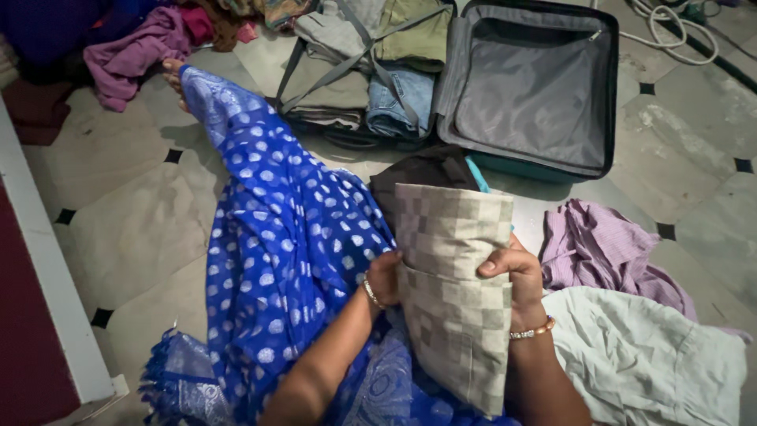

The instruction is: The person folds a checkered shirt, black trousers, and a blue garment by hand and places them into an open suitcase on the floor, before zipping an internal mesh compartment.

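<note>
Grey suitcase (528,102) open, folded clothes (363,79) inside

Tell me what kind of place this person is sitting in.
Probably a room in a home, during packing. The person sits on a tiled floor holding a folded checked garment in both hands. An open suitcase with strapped-in folded clothes lies ahead, and loose clothes lie scattered around.

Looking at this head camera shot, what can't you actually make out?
- Left hand: fingers hidden behind the checked folded garment.
- Dark garment: lower part covered by the checked one.
- Open suitcase: top cut off by the frame edge.
- Pale green cloth: cut off at the bottom edge.
</note>
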